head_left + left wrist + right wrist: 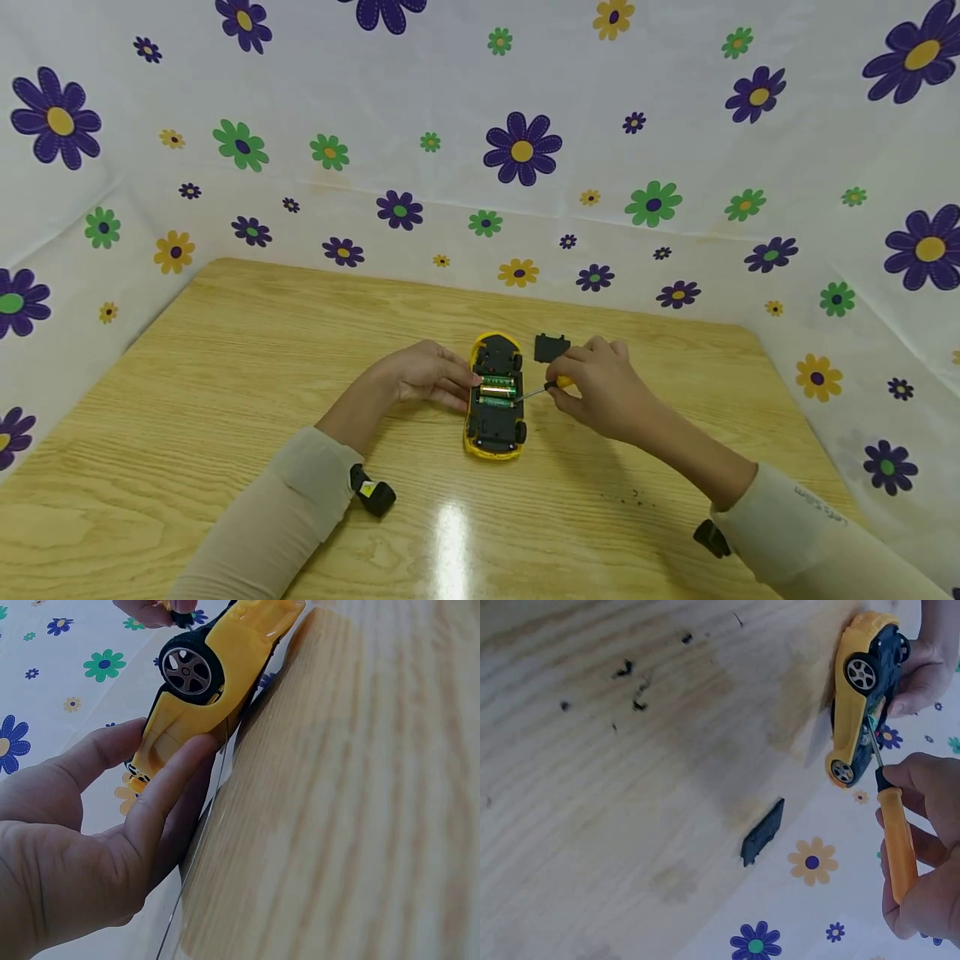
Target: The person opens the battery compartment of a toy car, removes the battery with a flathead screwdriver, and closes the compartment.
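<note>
Yellow-and-black toy car [497, 428], orange-yellow-handled screwdriver [898, 840], black cover [551, 348]; tan wood-grained table [247, 375], purple-, green- and yellow-flowered white cloth [450, 83]

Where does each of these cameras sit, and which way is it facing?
Head: worn on the head, facing forward and down at the upturned yellow toy car; shows the left hand, right hand and pale sleeves.
Left wrist: worn there, looking past the left palm along the car's side; some right-hand fingers show at the top edge.
Right wrist: worn there, looking towards the right hand's screwdriver and the car; part of the left hand shows behind.
Shared: head and right-wrist views both show the black battery cover.
</note>
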Tool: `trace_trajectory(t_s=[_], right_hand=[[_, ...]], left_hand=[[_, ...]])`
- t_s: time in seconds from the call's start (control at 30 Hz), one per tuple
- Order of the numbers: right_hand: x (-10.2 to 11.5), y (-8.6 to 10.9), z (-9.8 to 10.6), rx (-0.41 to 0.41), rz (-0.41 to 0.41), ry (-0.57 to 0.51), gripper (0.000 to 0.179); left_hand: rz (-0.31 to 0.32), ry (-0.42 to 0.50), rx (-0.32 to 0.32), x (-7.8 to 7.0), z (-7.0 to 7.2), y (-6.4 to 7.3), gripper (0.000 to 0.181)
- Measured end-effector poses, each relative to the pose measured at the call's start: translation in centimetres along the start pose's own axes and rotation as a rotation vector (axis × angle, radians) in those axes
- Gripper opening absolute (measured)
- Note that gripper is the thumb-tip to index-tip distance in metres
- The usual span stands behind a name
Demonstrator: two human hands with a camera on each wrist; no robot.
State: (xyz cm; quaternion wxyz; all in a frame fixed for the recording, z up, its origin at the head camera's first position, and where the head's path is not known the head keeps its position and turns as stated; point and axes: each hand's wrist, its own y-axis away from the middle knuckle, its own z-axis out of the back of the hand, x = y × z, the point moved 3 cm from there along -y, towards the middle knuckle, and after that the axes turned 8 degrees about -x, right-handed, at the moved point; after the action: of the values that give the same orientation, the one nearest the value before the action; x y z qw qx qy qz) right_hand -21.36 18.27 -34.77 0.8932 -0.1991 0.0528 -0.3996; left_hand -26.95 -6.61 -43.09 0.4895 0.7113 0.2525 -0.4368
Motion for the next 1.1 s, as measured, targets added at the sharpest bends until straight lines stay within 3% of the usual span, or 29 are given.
trace_trajectory(t_s=[0.4,0.8,1.1], right_hand=[[1.1,-1.4,0.7,0.076,0.128,0.145,0.013],[2.2,-2.2,0.7,0.001,0.291,0.287,0.011],[1.5,-1.3,0.5,-0.046,0.220,0.146,0.010]], left_hand=[[0.002,-0.001,0.004,0.1,0.0,-0.1,0.032],[-0.005,-0.010,0.006,0.0,-0.1,-0.1,0.032],[-0.010,-0.018,0.015,0.0,0.0,-0.1,0.033]])
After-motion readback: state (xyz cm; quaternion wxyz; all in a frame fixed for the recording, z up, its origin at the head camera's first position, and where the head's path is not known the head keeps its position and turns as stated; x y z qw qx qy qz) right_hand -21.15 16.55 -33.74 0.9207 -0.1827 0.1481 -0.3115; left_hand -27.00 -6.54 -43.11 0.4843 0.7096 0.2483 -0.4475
